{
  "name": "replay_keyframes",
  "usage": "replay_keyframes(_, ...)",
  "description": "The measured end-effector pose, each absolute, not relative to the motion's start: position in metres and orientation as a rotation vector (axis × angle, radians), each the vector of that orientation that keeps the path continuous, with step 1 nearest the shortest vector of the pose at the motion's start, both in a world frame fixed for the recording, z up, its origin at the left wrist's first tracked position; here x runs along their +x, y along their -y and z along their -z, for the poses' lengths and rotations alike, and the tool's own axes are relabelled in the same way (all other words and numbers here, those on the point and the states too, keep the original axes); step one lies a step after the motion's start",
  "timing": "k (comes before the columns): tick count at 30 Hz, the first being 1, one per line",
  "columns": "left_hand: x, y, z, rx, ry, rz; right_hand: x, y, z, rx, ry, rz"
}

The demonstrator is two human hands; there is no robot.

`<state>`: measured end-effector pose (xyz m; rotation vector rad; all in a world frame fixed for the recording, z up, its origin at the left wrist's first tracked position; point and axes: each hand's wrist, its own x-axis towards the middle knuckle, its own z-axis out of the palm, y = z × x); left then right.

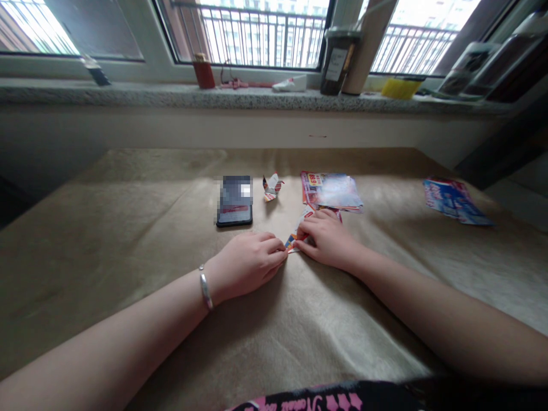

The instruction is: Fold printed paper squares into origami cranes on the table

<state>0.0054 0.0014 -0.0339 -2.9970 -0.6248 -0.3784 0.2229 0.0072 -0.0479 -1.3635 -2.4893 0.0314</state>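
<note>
A small piece of folded printed paper (pixel 290 242) lies on the table between my two hands. My left hand (pixel 252 260), with a silver bracelet at the wrist, has its fingers closed at the paper's left tip. Over its right part rests my right hand (pixel 327 237), fingers bent and pressed onto it, hiding much of it. Just beyond the hands stands a folded paper crane (pixel 272 187). To the crane's left is a phone (pixel 235 201) with a blurred screen. A stack of printed flyers (pixel 334 191) sits right behind my right hand.
More flyers (pixel 456 201) lie at the table's far right. A creased tan cover is on the table (pixel 128 257). Along the stone windowsill (pixel 149 96) stand a red container (pixel 203 72), a dark lidded jar (pixel 338 63) and a yellow object (pixel 401 88).
</note>
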Motion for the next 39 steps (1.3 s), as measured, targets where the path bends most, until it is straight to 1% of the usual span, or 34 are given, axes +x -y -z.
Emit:
replay_keyframes(8,0.002,-0.006,0.033,-3.095,0.560,0.368,0.225,-0.005,0.053,-1.352,2.482,-0.022)
replay_keyframes(15,-0.001,-0.007,0.029,-3.128,0.497,0.338,0.227,-0.006,0.052,-1.368,2.462,-0.082)
replay_keyframes(20,-0.005,-0.010,0.032,-3.203,0.551,0.399,0.228,-0.006,0.053,-1.364,2.464,-0.081)
replay_keyframes(26,-0.008,-0.015,0.038,-3.305,0.560,0.553,0.227,-0.006,0.053,-1.362,2.476,-0.088)
replay_keyframes(36,0.007,-0.002,0.035,-3.085,0.754,0.440,0.224,-0.008,0.048,-1.361,2.471,-0.075)
replay_keyframes(39,0.010,-0.001,0.034,-3.038,0.724,0.389,0.223,-0.008,0.047,-1.364,2.482,-0.067)
